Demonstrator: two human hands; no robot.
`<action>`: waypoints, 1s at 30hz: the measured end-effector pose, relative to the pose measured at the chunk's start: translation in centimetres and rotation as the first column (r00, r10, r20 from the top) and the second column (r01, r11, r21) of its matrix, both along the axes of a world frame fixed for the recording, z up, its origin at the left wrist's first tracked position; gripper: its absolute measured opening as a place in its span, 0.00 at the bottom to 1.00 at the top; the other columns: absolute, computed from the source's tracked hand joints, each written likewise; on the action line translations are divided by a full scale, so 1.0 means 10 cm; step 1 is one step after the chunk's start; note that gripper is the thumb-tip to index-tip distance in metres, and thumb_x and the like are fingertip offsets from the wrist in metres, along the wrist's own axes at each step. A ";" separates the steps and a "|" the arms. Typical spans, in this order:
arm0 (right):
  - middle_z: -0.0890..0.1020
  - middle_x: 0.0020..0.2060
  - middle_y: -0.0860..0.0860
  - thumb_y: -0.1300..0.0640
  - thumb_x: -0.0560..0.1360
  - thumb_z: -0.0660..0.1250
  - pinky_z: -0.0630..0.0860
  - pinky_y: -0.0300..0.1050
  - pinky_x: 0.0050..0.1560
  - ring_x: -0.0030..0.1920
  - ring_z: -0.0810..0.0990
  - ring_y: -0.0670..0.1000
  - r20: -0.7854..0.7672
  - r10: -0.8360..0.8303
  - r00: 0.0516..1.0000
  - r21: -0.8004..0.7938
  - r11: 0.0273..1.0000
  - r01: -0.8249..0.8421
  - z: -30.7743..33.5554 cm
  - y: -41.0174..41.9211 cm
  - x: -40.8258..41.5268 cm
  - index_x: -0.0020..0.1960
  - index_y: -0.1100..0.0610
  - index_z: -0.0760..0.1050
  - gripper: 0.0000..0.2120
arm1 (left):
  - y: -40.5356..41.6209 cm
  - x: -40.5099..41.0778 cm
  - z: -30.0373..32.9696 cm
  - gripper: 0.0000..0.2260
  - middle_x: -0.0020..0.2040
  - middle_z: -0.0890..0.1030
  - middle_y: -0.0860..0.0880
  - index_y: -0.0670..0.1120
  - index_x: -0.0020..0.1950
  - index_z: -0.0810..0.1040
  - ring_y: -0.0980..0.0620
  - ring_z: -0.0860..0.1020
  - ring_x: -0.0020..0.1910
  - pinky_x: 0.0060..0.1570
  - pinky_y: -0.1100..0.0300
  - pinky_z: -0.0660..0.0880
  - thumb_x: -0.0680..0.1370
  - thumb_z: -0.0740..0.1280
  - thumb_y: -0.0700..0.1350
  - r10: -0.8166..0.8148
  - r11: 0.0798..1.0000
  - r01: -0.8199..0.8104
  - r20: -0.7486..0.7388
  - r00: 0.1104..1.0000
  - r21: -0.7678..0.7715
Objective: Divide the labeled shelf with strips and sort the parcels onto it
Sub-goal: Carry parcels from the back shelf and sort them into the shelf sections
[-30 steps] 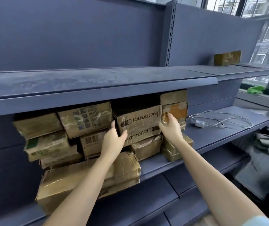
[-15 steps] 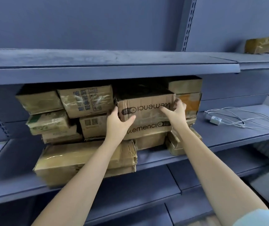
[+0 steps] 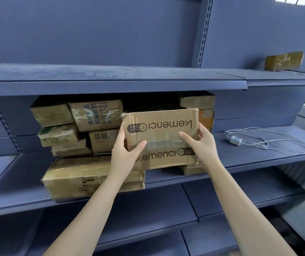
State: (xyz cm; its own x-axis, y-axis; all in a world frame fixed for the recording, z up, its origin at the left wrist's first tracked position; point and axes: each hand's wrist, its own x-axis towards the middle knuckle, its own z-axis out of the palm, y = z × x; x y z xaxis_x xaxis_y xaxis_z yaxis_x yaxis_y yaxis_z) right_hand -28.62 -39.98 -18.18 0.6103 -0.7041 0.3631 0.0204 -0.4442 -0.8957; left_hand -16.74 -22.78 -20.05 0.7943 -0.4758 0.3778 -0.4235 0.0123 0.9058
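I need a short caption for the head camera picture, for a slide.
Both hands, left hand and right hand, grip a printed cardboard parcel in front of stacked parcels on a blue shelf.

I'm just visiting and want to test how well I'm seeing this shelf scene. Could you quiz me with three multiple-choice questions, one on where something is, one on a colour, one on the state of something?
1. Where does the white cable lie?
A. on the middle shelf, right of the parcels
B. on the top shelf
C. on the floor

2. What colour are the shelves?
A. red
B. blue-grey
C. white

3. How is the printed box held?
A. it lies untouched
B. one hand grips it
C. both hands grip it at its sides

Answers:
1 A: the cable lies coiled on the same shelf board as the stack, off to its right.
2 B: every board and back panel is blue-grey.
3 C: the left hand and the right hand each have thumb and fingers round a side of the box.
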 end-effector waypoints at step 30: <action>0.85 0.33 0.43 0.43 0.70 0.69 0.73 0.32 0.28 0.34 0.82 0.40 0.055 0.804 0.592 -0.112 0.594 -0.796 0.99 4.85 1.94 0.50 0.48 0.82 0.13 | 5.70 0.23 1.01 0.32 0.60 0.78 0.61 0.65 0.71 0.64 0.60 0.79 0.55 0.56 0.54 0.76 0.68 0.69 0.62 0.773 0.634 -0.771 0.079 0.630 -0.064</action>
